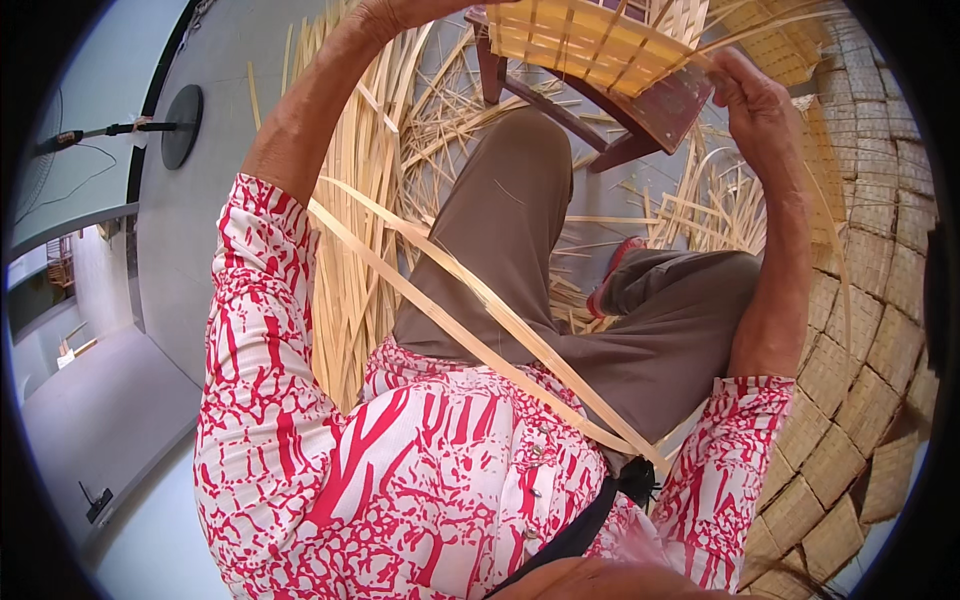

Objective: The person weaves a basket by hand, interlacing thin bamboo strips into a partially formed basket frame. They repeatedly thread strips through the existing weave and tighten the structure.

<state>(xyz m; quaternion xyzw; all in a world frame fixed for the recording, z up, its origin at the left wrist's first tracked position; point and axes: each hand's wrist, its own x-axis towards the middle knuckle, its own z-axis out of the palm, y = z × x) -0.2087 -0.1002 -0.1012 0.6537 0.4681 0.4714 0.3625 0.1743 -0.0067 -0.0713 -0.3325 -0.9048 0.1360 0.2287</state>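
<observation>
A partly woven piece of yellow bamboo strips (577,41) rests over a dark red wooden stool (664,112), with loose strip ends sticking out at its right. At the near right corner of the weave, my right hand (757,101) pinches its edge between thumb and bent fingers. The top of the picture cuts off my left hand (416,9); only its back and wrist show, close to the weave's left corner, and its fingers are hidden. Two long flat bamboo strips (465,319) lie slantwise across my lap and shirt.
A thick bundle of long strips (349,300) lies at my left. Thin offcuts (457,112) litter the floor around the stool. Stacked woven bamboo pieces (855,360) line my right side. A fan's round base (182,126) stands on the grey floor at far left.
</observation>
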